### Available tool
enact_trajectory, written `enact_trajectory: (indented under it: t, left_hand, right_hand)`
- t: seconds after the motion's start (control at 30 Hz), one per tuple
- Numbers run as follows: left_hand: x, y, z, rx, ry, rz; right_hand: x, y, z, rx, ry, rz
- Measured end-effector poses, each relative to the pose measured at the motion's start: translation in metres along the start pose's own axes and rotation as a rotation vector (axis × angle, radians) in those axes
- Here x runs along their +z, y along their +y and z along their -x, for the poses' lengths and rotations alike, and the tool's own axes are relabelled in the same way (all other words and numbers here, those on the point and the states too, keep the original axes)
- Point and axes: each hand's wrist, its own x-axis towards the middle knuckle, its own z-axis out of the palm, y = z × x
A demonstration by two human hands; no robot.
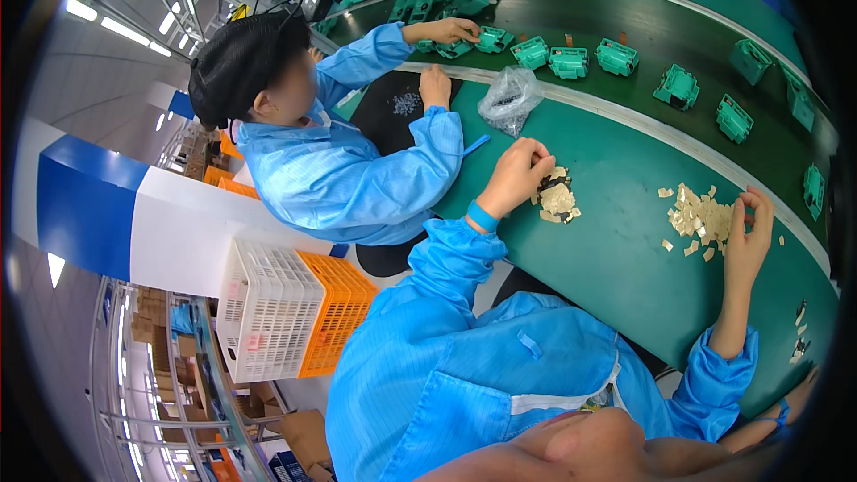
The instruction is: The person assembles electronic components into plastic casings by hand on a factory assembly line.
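My left hand (520,177), with a blue band round its wrist, hovers at the edge of a small pile of pale and dark flat pieces (559,200) on the green worktop (616,259). Its fingers are curled together, and anything between them is hidden. Beside a larger heap of cream-coloured flat pieces (701,217), my right hand (752,219) is raised with thumb and fingertips bent close together. Whether it pinches a piece is too small to make out.
Green plastic housings (616,57) stand in a row on the dark conveyor (656,31) beyond the worktop. A clear plastic bag (511,100) lies left of my left hand. A co-worker in blue (348,161) handles a housing. White and orange crates (272,312) stand at the left.
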Motion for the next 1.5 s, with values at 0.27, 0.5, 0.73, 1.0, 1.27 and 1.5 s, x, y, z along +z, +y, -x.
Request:
enact_trajectory:
  t: [0.27, 0.5, 0.73, 1.0, 1.27, 1.5]
  left_hand:
    - [0.012, -0.009, -0.001, 0.079, -0.077, -0.114]
    - [0.004, 0.015, -0.001, -0.101, -0.144, 0.010]
    - [0.005, 0.011, -0.004, 0.001, -0.076, 0.046]
    - [0.005, 0.005, -0.006, 0.094, -0.130, -0.145]
    - [0.002, 0.009, -0.008, 0.171, -0.095, -0.168]
    - [-0.001, 0.012, -0.003, -0.064, -0.115, -0.004]
  right_hand:
    - [0.005, 0.013, 0.000, 0.018, -0.024, -0.021]
    - [0.003, 0.027, 0.006, 0.047, -0.027, -0.034]
    - [0.002, 0.043, 0.009, 0.073, -0.063, -0.041]
    - [0.008, 0.033, 0.014, 0.017, -0.066, -0.001]
    - [0.001, 0.021, 0.014, 0.035, -0.080, 0.020]
    - [0.004, 0.025, 0.011, 0.021, -0.069, 0.003]
